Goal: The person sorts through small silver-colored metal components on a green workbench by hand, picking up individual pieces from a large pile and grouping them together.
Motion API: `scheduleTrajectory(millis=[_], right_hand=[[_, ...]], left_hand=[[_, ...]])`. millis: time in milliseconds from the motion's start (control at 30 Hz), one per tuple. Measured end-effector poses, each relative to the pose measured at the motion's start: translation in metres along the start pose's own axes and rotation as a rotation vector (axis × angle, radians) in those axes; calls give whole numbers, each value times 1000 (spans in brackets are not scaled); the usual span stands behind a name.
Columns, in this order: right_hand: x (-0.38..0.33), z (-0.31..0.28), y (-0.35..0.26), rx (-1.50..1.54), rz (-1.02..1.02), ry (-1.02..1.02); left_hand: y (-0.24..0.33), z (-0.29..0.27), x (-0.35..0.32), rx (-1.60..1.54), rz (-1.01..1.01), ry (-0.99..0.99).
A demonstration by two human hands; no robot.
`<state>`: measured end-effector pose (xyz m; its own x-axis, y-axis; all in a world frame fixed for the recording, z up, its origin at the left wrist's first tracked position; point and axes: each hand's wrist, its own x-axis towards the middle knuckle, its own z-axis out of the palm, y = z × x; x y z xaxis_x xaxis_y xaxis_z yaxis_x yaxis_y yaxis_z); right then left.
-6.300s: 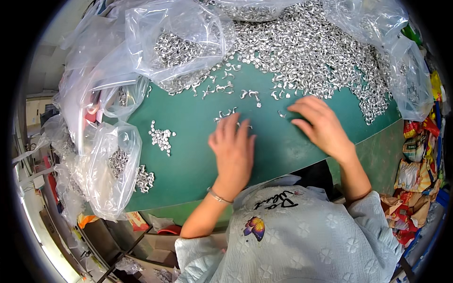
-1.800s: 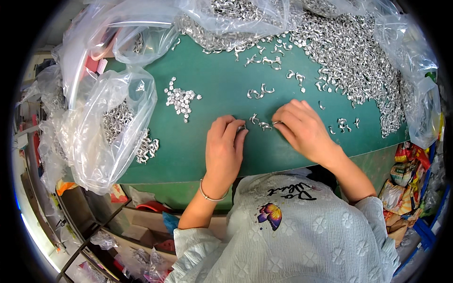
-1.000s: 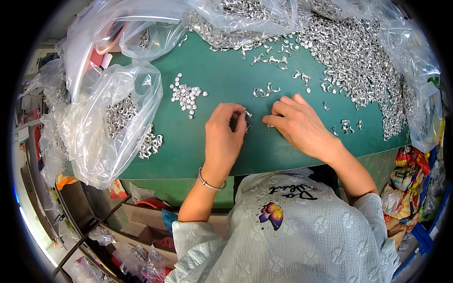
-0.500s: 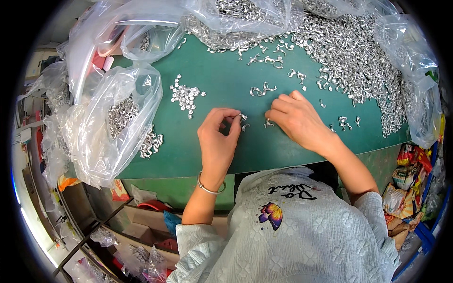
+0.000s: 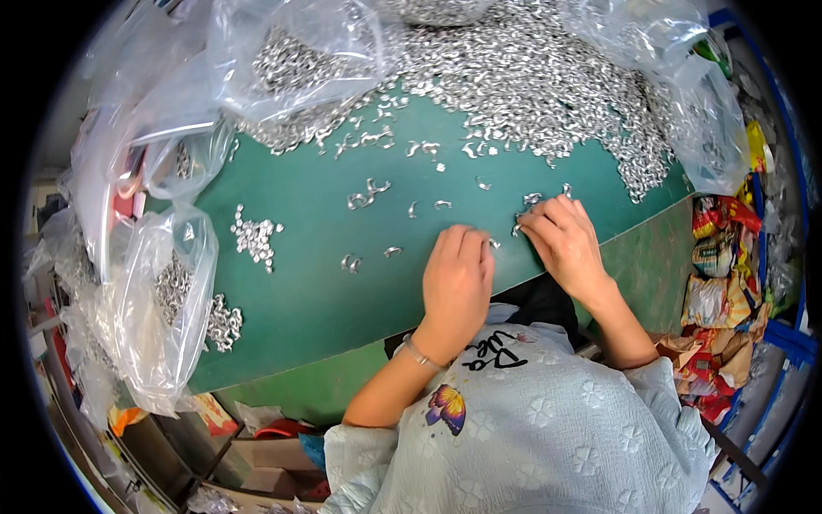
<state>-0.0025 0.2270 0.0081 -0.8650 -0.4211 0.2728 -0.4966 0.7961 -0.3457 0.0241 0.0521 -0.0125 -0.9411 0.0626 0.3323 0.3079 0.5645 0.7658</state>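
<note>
My left hand (image 5: 458,287) is slightly blurred, its fingers pressed together low over the green table. A small silvery curved metal piece (image 5: 494,244) pokes out at its fingertips. To its right, my right hand (image 5: 567,253) pinches at another curved metal piece (image 5: 517,229); the thumb side partly hides it. More such pieces (image 5: 531,200) lie just beyond those fingertips. Loose curved pieces (image 5: 361,197) are scattered ahead of my hands, and a pair (image 5: 351,263) lies left of my left hand. Further left sits a cluster of tiny flower-like metal bits (image 5: 256,238).
A large heap of curved metal pieces (image 5: 531,86) spreads along the table's far side. Clear plastic bags (image 5: 163,317) holding more pieces stand at the left and back. Colourful packages (image 5: 719,257) are stacked beyond the table's right end. The table's near edge (image 5: 300,364) runs before me.
The view has swung right, so the heap and bags appear shifted left. My hands have moved rightward over the table, and my left hand has turned its back upward, away from the flower-like bits.
</note>
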Motion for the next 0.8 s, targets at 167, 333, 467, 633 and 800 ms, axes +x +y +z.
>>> scheduleTrajectory(millis=[167,333,467,633,800], right_hand=[[-8,-10,22,194,155,177],[-11,-12,42,114,288,208],[-11,-3,34,287,236,103],[-5,-11,34,349,239,82],[12,-6,30,306,129,91]], left_hand=[[17,29,16,-110,-35,-130],[27,20,16,-31,-14,-175],[20,32,21,-97,-9,-264],[23,20,22,-171,-72,-278],[-3,-46,0,303,-58,-53]])
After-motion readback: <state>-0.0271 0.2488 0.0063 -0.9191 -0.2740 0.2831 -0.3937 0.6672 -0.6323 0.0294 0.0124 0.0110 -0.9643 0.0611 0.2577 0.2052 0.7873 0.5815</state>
